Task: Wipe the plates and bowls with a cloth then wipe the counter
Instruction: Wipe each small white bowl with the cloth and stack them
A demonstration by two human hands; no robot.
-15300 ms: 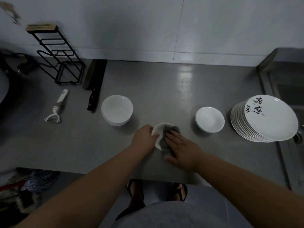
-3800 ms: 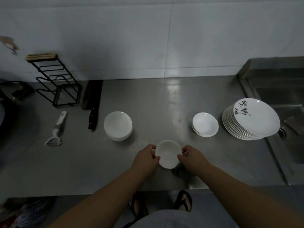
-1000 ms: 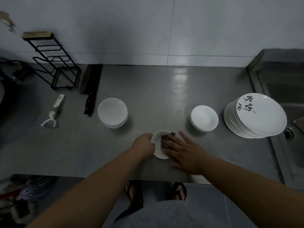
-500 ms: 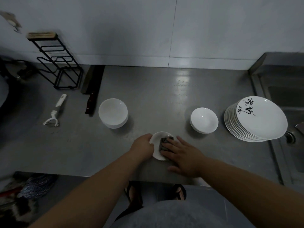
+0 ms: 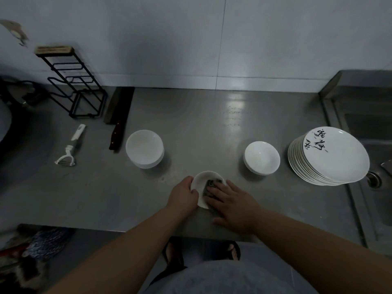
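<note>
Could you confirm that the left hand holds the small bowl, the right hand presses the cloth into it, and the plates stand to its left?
Not quite: the head view shows the plates to the right of the small bowl. The left hand does hold it, and the right hand presses the cloth into it.

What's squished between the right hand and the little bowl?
A dark cloth, pressed by the right hand into the little bowl that the left hand grips; the head view shows it.
</note>
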